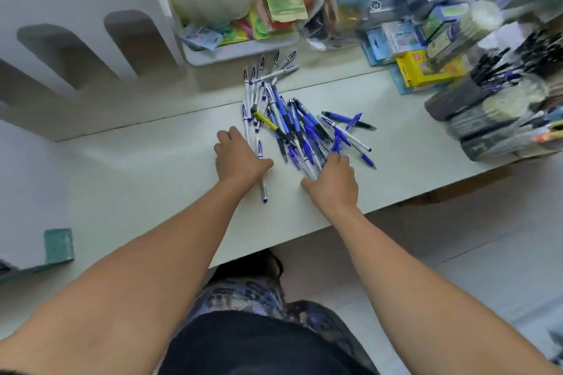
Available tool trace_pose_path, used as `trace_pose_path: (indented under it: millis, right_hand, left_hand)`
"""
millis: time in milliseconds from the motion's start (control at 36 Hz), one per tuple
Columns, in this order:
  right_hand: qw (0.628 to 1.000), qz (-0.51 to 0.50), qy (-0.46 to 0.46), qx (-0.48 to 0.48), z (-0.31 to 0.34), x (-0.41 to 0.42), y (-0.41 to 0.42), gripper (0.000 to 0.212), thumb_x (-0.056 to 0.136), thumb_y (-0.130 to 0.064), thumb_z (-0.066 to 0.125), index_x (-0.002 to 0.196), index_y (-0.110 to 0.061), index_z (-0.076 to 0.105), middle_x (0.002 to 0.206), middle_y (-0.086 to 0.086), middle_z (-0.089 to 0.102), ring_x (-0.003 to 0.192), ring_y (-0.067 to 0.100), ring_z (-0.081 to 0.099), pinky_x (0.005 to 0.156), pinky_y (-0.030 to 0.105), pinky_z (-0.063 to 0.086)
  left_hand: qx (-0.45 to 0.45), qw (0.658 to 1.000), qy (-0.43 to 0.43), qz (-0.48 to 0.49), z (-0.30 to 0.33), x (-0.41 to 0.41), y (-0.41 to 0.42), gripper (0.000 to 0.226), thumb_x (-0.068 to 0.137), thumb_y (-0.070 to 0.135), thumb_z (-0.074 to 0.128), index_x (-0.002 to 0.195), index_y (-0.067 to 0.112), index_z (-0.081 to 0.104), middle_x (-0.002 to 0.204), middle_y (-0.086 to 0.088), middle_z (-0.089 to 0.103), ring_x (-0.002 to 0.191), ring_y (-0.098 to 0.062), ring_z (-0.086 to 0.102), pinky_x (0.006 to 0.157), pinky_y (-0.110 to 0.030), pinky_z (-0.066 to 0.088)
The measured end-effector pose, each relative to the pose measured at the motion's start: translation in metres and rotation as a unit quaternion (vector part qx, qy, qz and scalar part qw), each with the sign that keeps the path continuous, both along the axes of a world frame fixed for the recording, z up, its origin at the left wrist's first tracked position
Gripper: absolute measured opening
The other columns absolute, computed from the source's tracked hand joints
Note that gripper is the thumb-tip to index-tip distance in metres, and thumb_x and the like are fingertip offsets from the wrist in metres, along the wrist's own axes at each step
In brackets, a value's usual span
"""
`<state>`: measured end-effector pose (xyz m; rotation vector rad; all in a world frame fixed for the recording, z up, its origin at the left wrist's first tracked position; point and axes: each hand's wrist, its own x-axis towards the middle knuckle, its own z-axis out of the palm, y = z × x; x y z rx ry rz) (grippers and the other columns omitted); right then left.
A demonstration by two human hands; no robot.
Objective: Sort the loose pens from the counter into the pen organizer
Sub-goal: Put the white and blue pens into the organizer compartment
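Left hand [240, 158] planted knuckles-up on the near left edge of the pens [292, 125], fingers bent down over a few white barrels. Couldn't tell whether clamped round them or merely pressing. Trapped one white pen [263, 192] underneath, blue tip poking out toward the counter's near edge.

Right hand [333, 181] dug into the heap's near right end, fingers curled in among blue and white barrels, thumb stretched out leftward on the counter [152, 176]. Couldn't call that clasp either: fingertips buried, closed or loose impossible to say.

Found the pens themselves heaped in a loose tangle mid-counter, between and beyond both hands. Mostly blue and white, crossing every which way. Spotted one yellow-and-black pen [269, 122] lying slantwise on the pile. Saw white ones fanned out at the far end, tips almost touching a grey tray [243, 50] stuffed with coloured packets.

Caught blurred holders [487, 94] full of dark pens off at the right end, well apart from the heap, with a yellow box [426, 70] just beside them.
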<state>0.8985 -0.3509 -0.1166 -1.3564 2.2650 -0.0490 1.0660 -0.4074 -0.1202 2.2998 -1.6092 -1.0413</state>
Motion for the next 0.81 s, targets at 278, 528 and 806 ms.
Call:
trace_pose_path:
  millis: [278,528,806]
  right_hand:
    - [0.997,0.041,-0.061,-0.001,0.001,0.0,-0.039,0.036,0.086,-0.036,0.073,0.079,-0.014,0.045,0.072,0.0,0.049,0.07,0.025,0.051,0.052,0.031,0.029]
    - [0.992,0.056,-0.107,0.037,0.004,-0.015,-0.068,0.049,0.079,-0.041,0.081,0.07,-0.016,0.04,0.061,-0.003,0.041,0.054,0.015,0.04,0.046,0.031,0.021]
    - [0.981,0.067,-0.18,0.024,-0.003,-0.019,-0.096,0.036,0.069,-0.024,0.087,0.075,-0.007,0.056,0.064,0.004,0.06,0.057,0.019,0.057,0.044,0.028,0.033]
  left_hand:
    - [0.004,1.0,-0.005,0.006,-0.004,-0.021,-0.015,0.03,0.089,0.002,0.057,0.118,-0.002,0.047,0.12,-0.022,0.056,0.107,-0.043,0.059,0.078,-0.038,0.041]
    - [0.001,0.989,0.075,0.13,-0.007,-0.022,-0.015,0.019,0.09,0.001,0.062,0.109,0.001,0.06,0.107,-0.017,0.064,0.093,-0.031,0.061,0.074,-0.029,0.041]
    - [-0.022,0.95,0.175,0.258,-0.009,-0.031,-0.024,0.097,0.069,0.042,0.092,0.145,0.012,0.04,0.122,-0.006,0.051,0.115,-0.024,0.057,0.091,-0.033,0.049]
